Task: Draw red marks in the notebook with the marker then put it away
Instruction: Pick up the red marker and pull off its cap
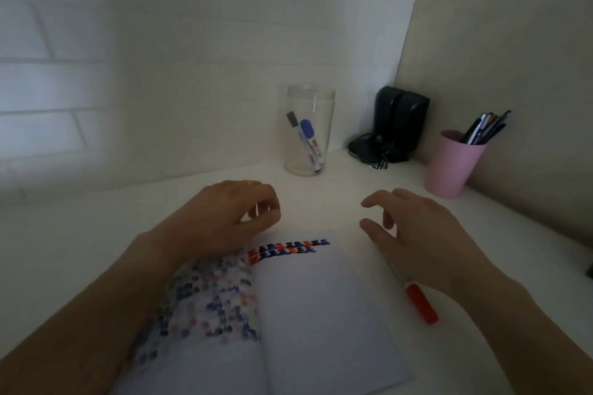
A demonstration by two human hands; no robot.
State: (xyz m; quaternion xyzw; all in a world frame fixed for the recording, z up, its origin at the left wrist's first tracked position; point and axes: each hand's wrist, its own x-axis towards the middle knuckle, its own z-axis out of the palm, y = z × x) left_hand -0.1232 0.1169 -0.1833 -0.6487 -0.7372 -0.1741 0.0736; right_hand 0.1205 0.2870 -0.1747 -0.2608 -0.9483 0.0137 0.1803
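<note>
The notebook [298,308] lay open on the white bench [369,189], and everything else sat around it; the left hand [224,215] hovered just beyond the notebook's far left corner, fingers loosely curled and holding nothing, probably placed there to steady the page; the right hand [426,237] hung just right of the notebook's far edge, fingers spread wide and empty, poised above the red marker [420,301]. That marker lay flat on the bench just to the right of the notebook, red cap toward the person, its pale barrel running up under the right palm; it looked set down within easy reach, though whether the hand was reaching or letting go could not be told. Rows of red, blue and dark marks [288,248] crossed the top of the right page; the left page showed faint ink bleeding through. Beyond the notebook stood a clear cup [309,138] with two capped markers leaning inside, one blue [308,141], one dark; that seemed the likely home for the red one. Far right of the notebook, a pink cup [449,167] held a bundle of pens.
</note>
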